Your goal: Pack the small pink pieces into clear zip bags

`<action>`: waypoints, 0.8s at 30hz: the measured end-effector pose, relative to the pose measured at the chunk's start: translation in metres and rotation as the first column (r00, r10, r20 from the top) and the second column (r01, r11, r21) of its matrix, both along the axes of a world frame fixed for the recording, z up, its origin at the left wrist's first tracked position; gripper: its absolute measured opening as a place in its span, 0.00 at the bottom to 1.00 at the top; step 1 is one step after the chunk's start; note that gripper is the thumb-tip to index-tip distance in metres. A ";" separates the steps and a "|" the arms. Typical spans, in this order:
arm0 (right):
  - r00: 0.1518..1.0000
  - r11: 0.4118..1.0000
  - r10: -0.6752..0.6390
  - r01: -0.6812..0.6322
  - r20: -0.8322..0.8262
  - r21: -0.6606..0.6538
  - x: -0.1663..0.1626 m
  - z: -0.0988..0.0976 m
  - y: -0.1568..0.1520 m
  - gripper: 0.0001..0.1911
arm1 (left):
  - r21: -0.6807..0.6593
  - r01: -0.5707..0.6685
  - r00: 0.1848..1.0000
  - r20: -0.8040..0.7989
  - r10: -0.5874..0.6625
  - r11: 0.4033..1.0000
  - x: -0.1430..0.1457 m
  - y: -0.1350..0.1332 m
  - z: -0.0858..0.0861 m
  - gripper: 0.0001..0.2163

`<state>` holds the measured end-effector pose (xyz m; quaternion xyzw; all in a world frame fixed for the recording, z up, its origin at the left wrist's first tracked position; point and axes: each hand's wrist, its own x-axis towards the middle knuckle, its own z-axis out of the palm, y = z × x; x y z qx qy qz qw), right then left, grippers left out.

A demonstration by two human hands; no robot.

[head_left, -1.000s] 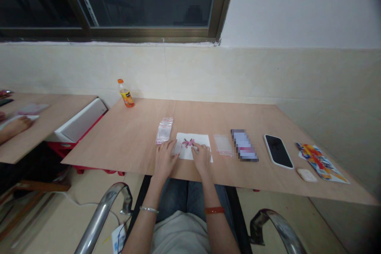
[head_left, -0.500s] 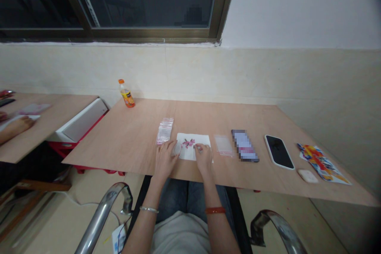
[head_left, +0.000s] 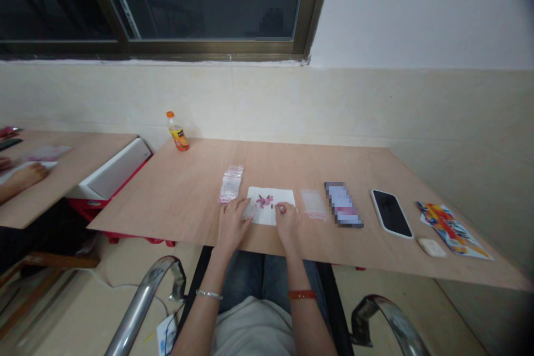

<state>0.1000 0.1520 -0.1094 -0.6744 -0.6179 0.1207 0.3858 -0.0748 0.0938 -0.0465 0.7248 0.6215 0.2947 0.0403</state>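
Note:
A white sheet of paper (head_left: 262,218) lies in front of me, with a small cluster of pink and dark pieces (head_left: 264,201) on it. My left hand (head_left: 233,223) rests at its left edge, fingers on a small clear plastic bag (head_left: 249,210). My right hand (head_left: 287,222) is over the right part of the sheet, thumb and fingers pinched together. Whatever they may hold is too small to make out. Just left of those fingertips lies a tiny dark piece (head_left: 272,206), apart from the cluster.
Beyond my left hand lies a stack of clear zip bags (head_left: 231,183). Rightward are another clear bag (head_left: 314,204), a blurred phone (head_left: 344,204), a white-framed phone (head_left: 391,213), a white case (head_left: 431,247) and a colourful packet (head_left: 454,228). An orange drink bottle (head_left: 178,133) stands back left. Another person's hand (head_left: 35,171) is far left.
My right fingertips have shifted slightly right, away from the tiny dark piece, which now shows by itself on the paper. My left hand has hardly moved.

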 end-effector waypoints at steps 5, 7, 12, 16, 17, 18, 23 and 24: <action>0.988 0.999 0.016 -0.012 -0.152 0.030 0.001 0.004 0.002 0.14 | 0.014 -0.006 1.000 0.017 0.005 1.000 0.000 0.000 0.001 0.21; 0.959 0.997 0.051 -0.031 -0.280 0.073 0.001 0.012 0.002 0.14 | 0.008 -0.008 1.000 0.026 0.008 1.000 0.000 0.000 0.003 0.20; 0.884 0.979 0.175 -0.108 -0.434 0.174 -0.006 0.049 -0.003 0.13 | 0.009 -0.019 0.999 0.042 0.018 1.000 0.000 0.001 0.005 0.19; 0.835 0.934 0.352 -0.289 -0.422 0.208 -0.017 0.078 -0.015 0.10 | 0.015 -0.011 0.997 0.083 0.009 1.000 0.000 0.001 0.004 0.20; 0.823 0.918 0.394 -0.334 -0.410 0.213 -0.020 0.082 -0.017 0.09 | 0.018 -0.012 0.995 0.095 0.010 1.000 0.000 0.002 0.004 0.20; 0.813 0.903 0.427 -0.368 -0.396 0.220 -0.024 0.085 -0.020 0.08 | 0.021 -0.012 0.994 0.105 0.009 1.000 0.000 0.002 0.003 0.20; 0.806 0.890 0.453 -0.388 -0.380 0.238 -0.035 0.073 -0.018 0.10 | 0.039 -0.007 0.990 0.141 0.002 0.999 -0.001 0.005 0.000 0.21; 0.816 0.905 0.423 -0.360 -0.395 0.226 -0.035 0.066 -0.015 0.11 | 0.045 -0.008 0.989 0.149 0.001 0.999 -0.001 0.005 0.000 0.21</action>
